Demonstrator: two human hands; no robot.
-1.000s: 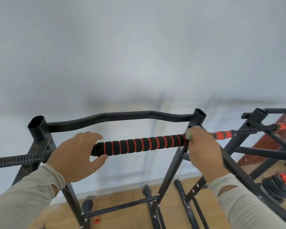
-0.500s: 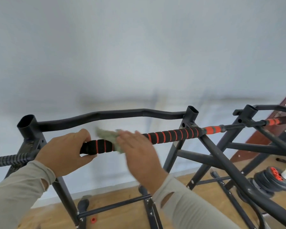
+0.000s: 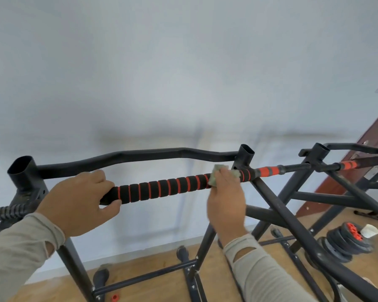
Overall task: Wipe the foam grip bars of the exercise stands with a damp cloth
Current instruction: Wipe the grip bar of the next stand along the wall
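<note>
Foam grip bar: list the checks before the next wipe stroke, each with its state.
1. Left hand grips the foam grip bar at its left end: ok.
2. Cloth lies between right hand and foam: ok.
3. Cloth sits at the bar's right end, beside the stand upright: ok.
4. Foam between the hands is unobstructed: ok.
5. Cloth damp: cannot tell.
6. Foam underside clean: cannot tell.
</note>
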